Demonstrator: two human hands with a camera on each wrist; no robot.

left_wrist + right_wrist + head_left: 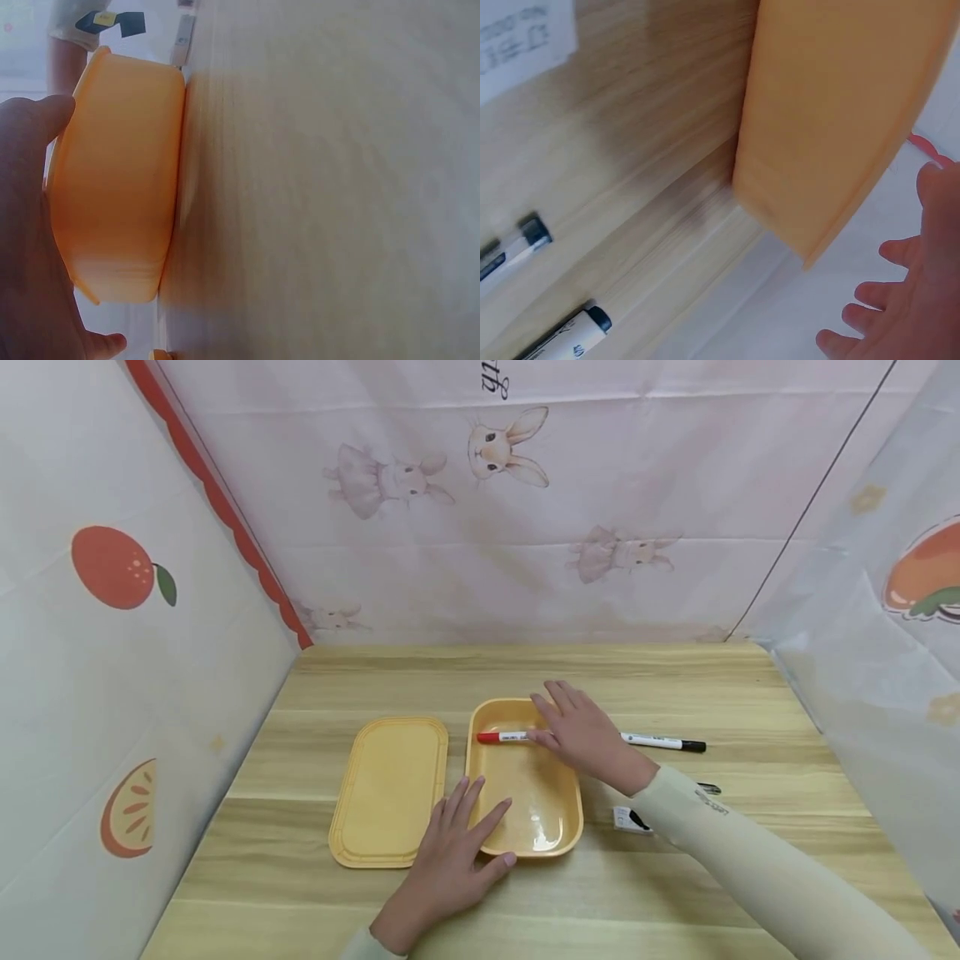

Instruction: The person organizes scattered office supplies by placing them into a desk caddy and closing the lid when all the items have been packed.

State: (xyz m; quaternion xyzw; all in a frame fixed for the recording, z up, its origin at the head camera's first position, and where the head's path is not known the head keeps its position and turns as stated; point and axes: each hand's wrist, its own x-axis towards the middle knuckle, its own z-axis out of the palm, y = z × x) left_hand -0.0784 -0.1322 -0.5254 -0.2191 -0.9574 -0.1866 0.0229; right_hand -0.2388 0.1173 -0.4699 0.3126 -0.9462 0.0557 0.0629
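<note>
A yellow rectangular box (525,810) lies without a cover on the table, and a red-capped marker (510,737) shows at its far end, partly hidden by my right hand. My right hand (588,735) is spread over the box's far right corner, its fingers straight and apart in the right wrist view. Around the near left corner, my left hand (453,856) has its fingers fanned over the rim and its thumb at the near side. The left wrist view shows that thumb against the box wall (124,172). Beside the box lies a flat yellow lid (390,793).
Right of the box lies a black-capped marker (663,742). Nearer, a small white block with print (632,820) and the dark end of another slim item (708,788) sit partly under my right forearm. Printed cloth walls (450,585) close off the back and both sides.
</note>
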